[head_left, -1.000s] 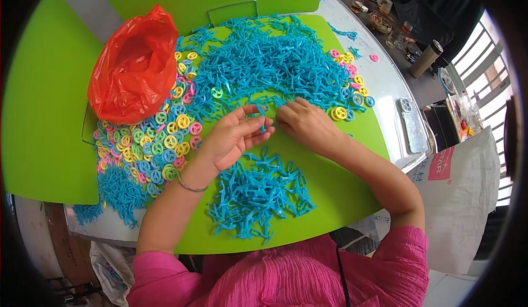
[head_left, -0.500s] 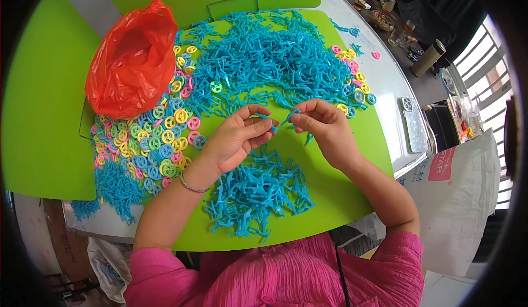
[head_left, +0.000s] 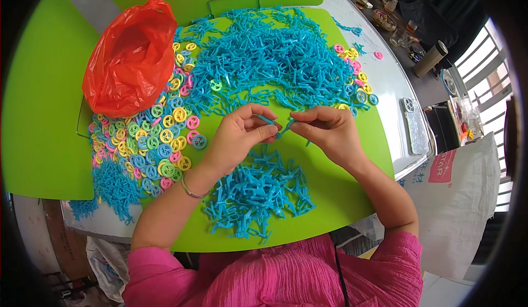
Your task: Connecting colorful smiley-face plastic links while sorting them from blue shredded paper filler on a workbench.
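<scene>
My left hand (head_left: 242, 131) pinches a small blue plastic piece (head_left: 266, 120) between thumb and fingers. Close beside it, my right hand (head_left: 327, 131) grips another slim blue plastic piece (head_left: 286, 128), and the two pieces nearly meet; whether they touch I cannot tell. Another bit of blue plastic shows under the right fingers. Below the hands lies a loose heap of blue forked plastic pieces (head_left: 258, 194). Beyond the hands spreads a much larger pile of similar blue pieces (head_left: 275, 54) on the green board (head_left: 341, 180).
Left of the hands are many small coloured wheel-shaped rings (head_left: 148, 142) and a red plastic bag (head_left: 129, 65). A smaller blue pile (head_left: 115, 189) sits at the board's left edge. To the right are a phone (head_left: 414, 124) and a white sack (head_left: 456, 208).
The fingertips of both hands have drawn closer together. My right hand has turned slightly, bringing its blue piece toward the left one. The heaps look unchanged.
</scene>
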Motion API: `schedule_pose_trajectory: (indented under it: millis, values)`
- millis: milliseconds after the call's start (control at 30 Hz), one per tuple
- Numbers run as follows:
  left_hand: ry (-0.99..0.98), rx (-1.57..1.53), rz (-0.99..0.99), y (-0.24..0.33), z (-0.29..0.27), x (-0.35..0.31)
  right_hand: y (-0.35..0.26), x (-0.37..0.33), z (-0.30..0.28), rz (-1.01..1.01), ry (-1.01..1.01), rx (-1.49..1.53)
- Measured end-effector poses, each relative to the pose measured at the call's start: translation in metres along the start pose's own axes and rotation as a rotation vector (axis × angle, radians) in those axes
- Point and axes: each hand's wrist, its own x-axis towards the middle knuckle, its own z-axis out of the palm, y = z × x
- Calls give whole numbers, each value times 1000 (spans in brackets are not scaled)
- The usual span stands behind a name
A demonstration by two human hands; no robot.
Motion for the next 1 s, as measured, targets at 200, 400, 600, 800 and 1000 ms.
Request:
schedule_pose_trajectory:
  millis: [200,400,600,800,1000]
  values:
    - [-28,-55,37,3,1,-1,-6,5,-8,185,3,93]
    - [-22,-187,21,4,3,-2,-3,5,-9,293,11,307]
    - [-5,122,159,0,6,-3,-6,-8,0,-129,8,-268]
    - [34,127,171,1,8,-5,-3,-8,2,16,-66,-140]
    - [-290,318,-104,25,-5,-5,-17,7,-24,12,-53,-409]
